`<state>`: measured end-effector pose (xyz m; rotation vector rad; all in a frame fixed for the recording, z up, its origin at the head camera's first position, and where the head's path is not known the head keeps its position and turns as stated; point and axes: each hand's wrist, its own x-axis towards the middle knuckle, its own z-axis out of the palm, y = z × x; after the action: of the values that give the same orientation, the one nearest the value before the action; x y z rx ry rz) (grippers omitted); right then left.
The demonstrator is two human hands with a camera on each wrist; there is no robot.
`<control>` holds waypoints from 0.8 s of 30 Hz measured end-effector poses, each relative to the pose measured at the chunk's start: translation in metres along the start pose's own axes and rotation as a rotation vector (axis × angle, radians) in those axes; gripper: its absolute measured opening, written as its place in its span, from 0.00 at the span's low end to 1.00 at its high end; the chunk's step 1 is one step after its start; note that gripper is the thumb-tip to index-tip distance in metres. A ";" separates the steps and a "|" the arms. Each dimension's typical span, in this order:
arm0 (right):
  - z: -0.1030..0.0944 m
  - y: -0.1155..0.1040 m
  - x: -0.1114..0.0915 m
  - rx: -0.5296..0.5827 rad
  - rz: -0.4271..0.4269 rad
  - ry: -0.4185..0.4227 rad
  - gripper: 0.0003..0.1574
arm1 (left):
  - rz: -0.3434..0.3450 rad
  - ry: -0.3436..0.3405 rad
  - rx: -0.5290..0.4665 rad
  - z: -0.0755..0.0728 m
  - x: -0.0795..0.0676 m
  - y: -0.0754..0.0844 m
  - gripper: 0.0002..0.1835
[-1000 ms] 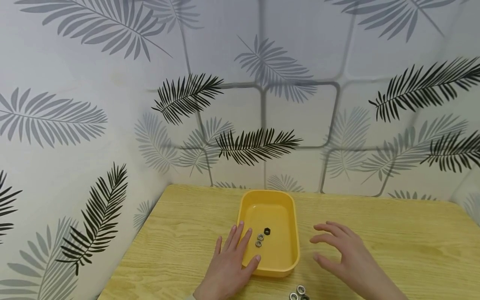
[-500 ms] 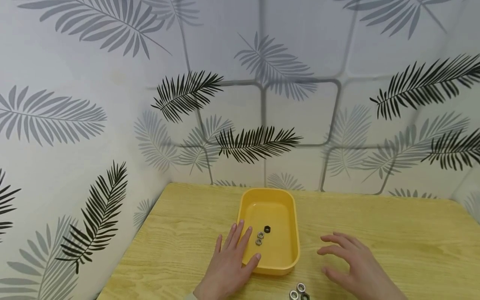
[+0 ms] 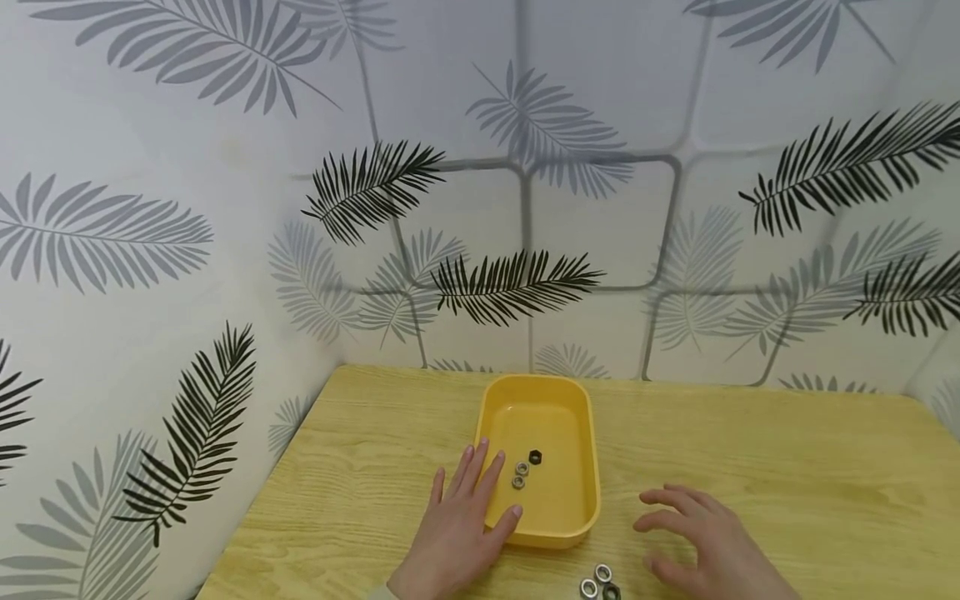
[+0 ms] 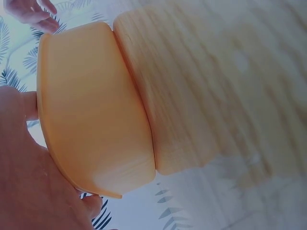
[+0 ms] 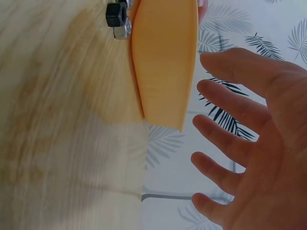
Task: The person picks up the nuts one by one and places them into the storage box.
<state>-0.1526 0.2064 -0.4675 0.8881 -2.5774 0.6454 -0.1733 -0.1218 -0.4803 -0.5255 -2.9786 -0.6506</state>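
Note:
My left hand (image 3: 457,529) rests on the left rim of a yellow tray (image 3: 558,504), fingers extended and thumb over the near corner. Two silver nuts (image 3: 520,475) and a black nut (image 3: 536,457) lie inside the tray. My right hand (image 3: 712,537) hovers to the right of the tray, holding nothing, its fingers spread and slightly bent. Just in front of the tray, two silver nuts (image 3: 603,573) and a dark nut (image 3: 611,592) sit close together on the table. The right wrist view shows the dark nut (image 5: 116,15) beside the tray's outer wall (image 5: 165,62).
The wooden table (image 3: 787,450) extends to both sides of the tray. Behind it and to the left stand walls (image 3: 592,233) with a feather-leaf pattern.
My right hand has drawn back towards the near edge and a little to the right. The left hand and the nuts keep their places.

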 end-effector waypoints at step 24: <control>0.023 -0.003 0.002 0.098 0.174 -0.377 0.23 | 0.000 0.003 -0.006 0.000 0.001 0.001 0.38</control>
<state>-0.1561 0.1914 -0.4850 0.8950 -3.0085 0.7165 -0.1735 -0.1210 -0.4795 -0.5247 -2.9752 -0.6592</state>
